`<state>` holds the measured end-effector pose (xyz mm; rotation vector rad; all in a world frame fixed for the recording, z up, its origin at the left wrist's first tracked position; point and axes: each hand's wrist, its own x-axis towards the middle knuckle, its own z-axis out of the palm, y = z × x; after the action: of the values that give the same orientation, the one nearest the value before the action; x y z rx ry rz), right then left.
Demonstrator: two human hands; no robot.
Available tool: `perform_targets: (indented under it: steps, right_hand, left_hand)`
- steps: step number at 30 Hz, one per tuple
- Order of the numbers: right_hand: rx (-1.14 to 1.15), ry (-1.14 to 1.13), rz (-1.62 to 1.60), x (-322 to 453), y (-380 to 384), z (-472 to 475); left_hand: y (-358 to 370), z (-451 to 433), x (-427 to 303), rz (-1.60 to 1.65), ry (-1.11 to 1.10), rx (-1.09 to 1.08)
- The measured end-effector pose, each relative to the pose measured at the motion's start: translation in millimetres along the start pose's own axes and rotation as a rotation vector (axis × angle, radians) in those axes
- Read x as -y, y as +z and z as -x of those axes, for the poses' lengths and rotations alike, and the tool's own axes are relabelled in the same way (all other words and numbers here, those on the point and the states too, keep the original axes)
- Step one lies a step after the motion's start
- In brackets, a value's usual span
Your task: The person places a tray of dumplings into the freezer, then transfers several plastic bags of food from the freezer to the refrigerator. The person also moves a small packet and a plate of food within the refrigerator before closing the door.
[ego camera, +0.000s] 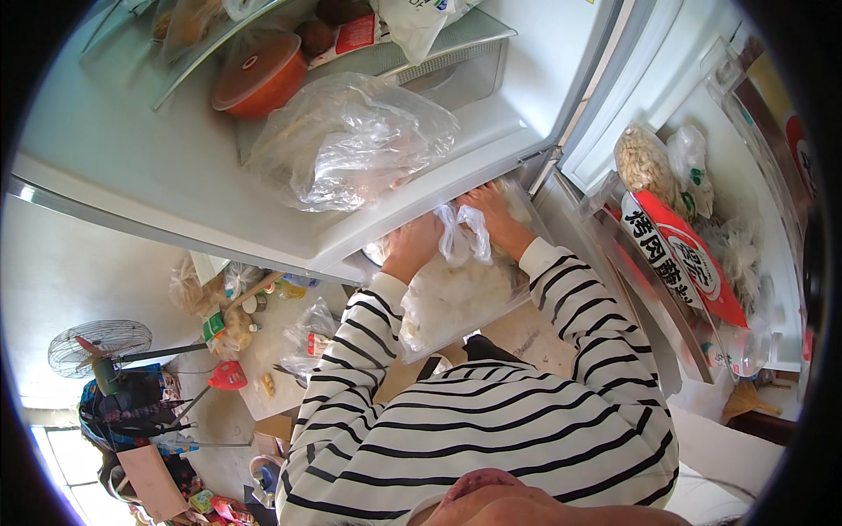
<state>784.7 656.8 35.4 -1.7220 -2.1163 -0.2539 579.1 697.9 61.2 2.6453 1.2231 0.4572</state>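
Note:
A pulled-out freezer drawer of clear plastic lies before me, under the ledge of the upper fridge compartment. In it rests a full, pale plastic bag with knotted white handles. My left hand reaches in at the left of the knot, its fingertips hidden. On the other side, my right hand touches the bag near the drawer's far end, fingers bent and partly hidden. Whether either hand grips the bag cannot be told. Above the ledge, a crumpled clear plastic bag spreads over the compartment floor.
An orange lidded bowl sits on the compartment's left. The open fridge door at right holds a red seasoning packet and a bag of peanuts. At left stand a cluttered table and a fan.

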Motion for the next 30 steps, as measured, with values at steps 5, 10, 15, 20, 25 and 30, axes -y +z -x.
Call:
perform_targets:
  steps: [5,10,15,20,25,30]
  right_hand:
    - [-0.010,0.004,0.077,-1.4,-0.7,3.9]
    - [-0.069,-0.041,-0.005,0.7,-11.0,3.4]
    - [-0.079,0.021,-0.019,-0.9,-5.4,3.7]
    - [-0.072,-0.001,0.061,1.7,-1.3,3.9]
    - [0.055,0.044,0.016,7.1,-15.1,3.8]
    - [0.159,0.078,-0.115,10.3,-33.2,0.3]
  left_hand:
    - [11.6,-7.7,-6.4,0.003,-0.113,-0.064]
    - [21.0,-20.0,0.1,-0.034,-0.133,-0.102]
    - [10.6,-10.0,-2.0,-0.031,-0.074,0.052]
    - [-2.7,9.7,-10.6,-0.012,-0.039,-0.006]
    - [5.8,0.5,-1.5,-0.052,-0.106,-0.016]
    - [13.9,-6.3,7.7,-0.051,-0.121,0.061]
